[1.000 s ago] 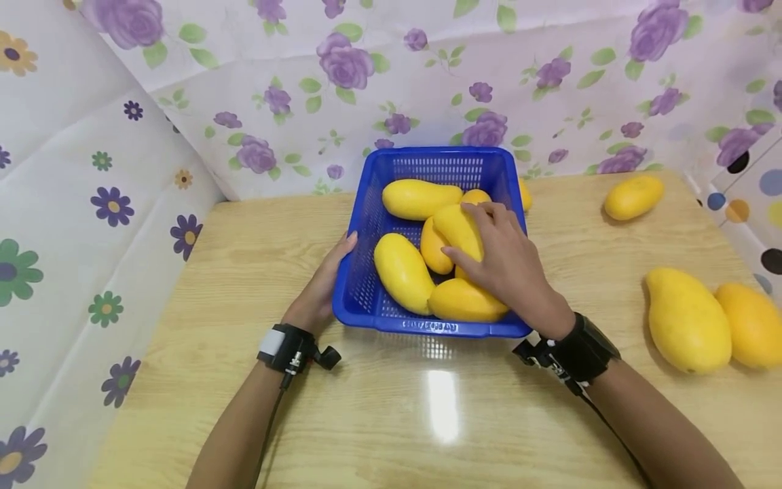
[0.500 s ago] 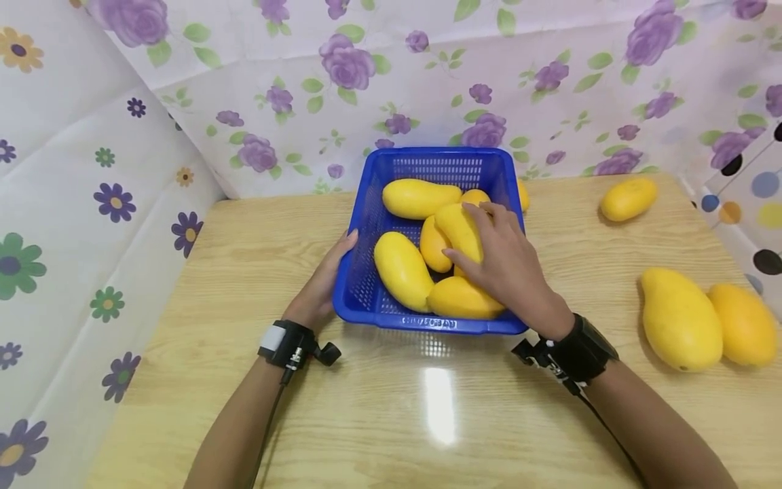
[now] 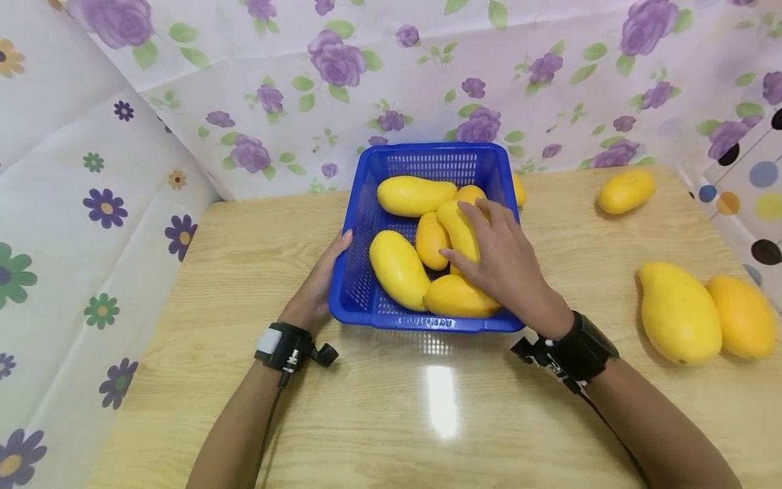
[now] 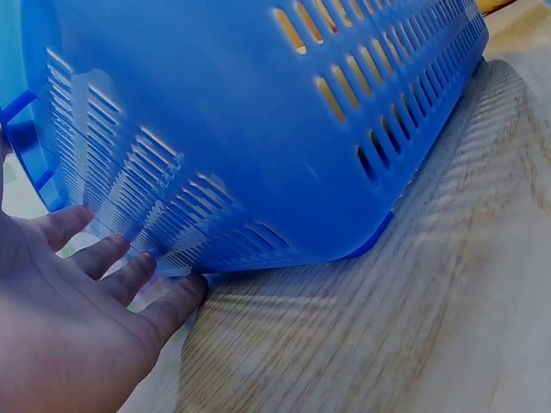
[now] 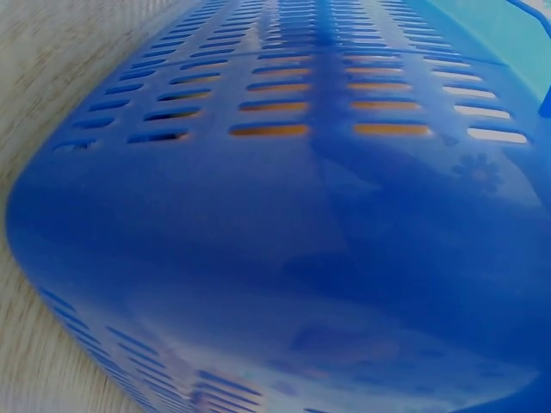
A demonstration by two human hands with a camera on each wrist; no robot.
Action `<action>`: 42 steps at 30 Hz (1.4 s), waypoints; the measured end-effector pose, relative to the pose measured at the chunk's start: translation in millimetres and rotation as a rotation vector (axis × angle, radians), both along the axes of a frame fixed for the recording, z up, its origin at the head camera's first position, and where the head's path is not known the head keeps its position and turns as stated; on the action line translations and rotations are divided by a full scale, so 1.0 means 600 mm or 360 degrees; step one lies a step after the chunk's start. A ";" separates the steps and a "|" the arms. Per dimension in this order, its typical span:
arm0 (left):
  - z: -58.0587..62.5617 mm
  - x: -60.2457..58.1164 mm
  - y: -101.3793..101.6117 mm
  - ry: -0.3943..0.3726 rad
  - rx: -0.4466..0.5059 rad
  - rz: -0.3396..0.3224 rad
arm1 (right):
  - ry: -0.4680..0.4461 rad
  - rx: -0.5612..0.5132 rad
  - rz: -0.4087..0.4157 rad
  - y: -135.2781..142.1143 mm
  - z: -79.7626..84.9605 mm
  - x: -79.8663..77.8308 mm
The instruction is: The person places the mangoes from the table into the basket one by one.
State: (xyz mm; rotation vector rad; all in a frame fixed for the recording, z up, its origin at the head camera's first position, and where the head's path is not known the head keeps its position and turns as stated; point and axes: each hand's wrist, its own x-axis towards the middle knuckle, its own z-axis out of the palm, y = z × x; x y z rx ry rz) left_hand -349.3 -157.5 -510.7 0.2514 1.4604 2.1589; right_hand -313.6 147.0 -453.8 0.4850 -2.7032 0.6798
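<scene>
A blue plastic basket (image 3: 429, 323) with slotted walls stands on the table, holding several yellow mangoes. My left hand (image 3: 314, 288) lies against the basket's left outer wall, its thumb up at the rim. In the left wrist view the left fingers (image 4: 103, 254) are fairly straight and touch the slotted wall low down. Reaching over the right rim, my right hand (image 3: 510, 261) grips a mango (image 3: 458, 227) lying on top of the others. Its fingertips are partly hidden behind that mango. The right wrist view shows only the basket's outer wall (image 5: 258, 215); the hand is out of sight there.
On the wooden table (image 3: 269, 238), a large mango (image 3: 678, 316) and a rounder one (image 3: 742, 318) lie at the right. A smaller mango (image 3: 626, 191) lies farther back. Another mango (image 3: 518, 190) shows partly behind the basket's right side. A flowered sheet (image 3: 397, 81) hangs behind the table.
The view has shifted slightly. Both hands keep their places at the basket, and the gripped mango appears to have moved only slightly right within it.
</scene>
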 end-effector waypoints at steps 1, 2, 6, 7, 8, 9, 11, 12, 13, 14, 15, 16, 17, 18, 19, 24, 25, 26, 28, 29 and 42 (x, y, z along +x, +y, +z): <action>0.001 -0.002 0.001 0.0009 0.0007 -0.0003 | 0.0001 0.0000 -0.0004 0.001 0.002 0.000; 0.002 -0.002 0.002 0.0013 0.0017 -0.0010 | -0.0002 0.0003 -0.0006 0.002 0.003 0.000; 0.003 -0.003 0.005 0.0005 0.0036 -0.0040 | -0.0035 0.0009 -0.0024 0.009 0.006 0.005; 0.003 -0.003 0.006 0.0001 0.0035 -0.0045 | -0.0035 0.0011 -0.0026 0.010 0.007 0.006; 0.004 -0.003 0.007 0.0001 0.0035 -0.0047 | -0.0031 0.0011 -0.0026 0.012 0.009 0.007; 0.004 -0.003 0.007 0.0005 0.0030 -0.0044 | -0.0025 0.0008 -0.0025 0.013 0.010 0.007; 0.004 -0.004 0.008 0.0014 0.0023 -0.0037 | -0.0004 0.0007 -0.0024 0.016 0.013 0.008; 0.004 -0.005 0.009 0.0016 0.0020 -0.0031 | 0.0004 0.0004 -0.0023 0.017 0.015 0.008; 0.005 -0.005 0.009 0.0021 0.0006 -0.0024 | 0.0015 0.0001 -0.0020 0.017 0.016 0.009; 0.005 -0.006 0.010 0.0019 0.0001 -0.0019 | 0.0026 -0.0003 -0.0017 0.018 0.017 0.009; 0.005 -0.005 0.010 0.0016 -0.0006 -0.0014 | 0.0033 -0.0008 -0.0015 0.020 0.018 0.010; 0.005 -0.005 0.010 0.0012 -0.0009 -0.0012 | 0.0031 -0.0009 -0.0019 0.021 0.019 0.012; 0.005 -0.005 0.010 0.0009 -0.0011 -0.0012 | 0.0030 -0.0015 -0.0021 0.023 0.020 0.013; 0.005 -0.005 0.010 0.0006 -0.0013 -0.0012 | 0.0028 -0.0016 -0.0025 0.025 0.021 0.015; 0.005 -0.004 0.009 0.0002 -0.0016 -0.0010 | 0.0025 -0.0020 -0.0029 0.027 0.023 0.016; 0.005 -0.001 0.005 -0.0015 -0.0019 -0.0009 | -0.0025 -0.0046 -0.0046 0.038 0.035 0.019; 0.004 0.000 0.005 -0.0019 -0.0023 -0.0009 | -0.0037 -0.0057 -0.0050 0.040 0.037 0.019; 0.003 0.001 0.004 -0.0021 -0.0023 -0.0013 | -0.0048 -0.0070 -0.0053 0.042 0.039 0.019; 0.002 0.003 0.003 -0.0029 -0.0016 -0.0019 | -0.0065 -0.0091 -0.0064 0.046 0.043 0.018; 0.001 0.003 0.003 -0.0028 -0.0009 -0.0022 | -0.0069 -0.0104 -0.0071 0.048 0.045 0.018; 0.007 0.002 -0.001 0.0010 -0.0051 -0.0034 | -0.0127 -0.0216 -0.0185 0.095 0.085 0.020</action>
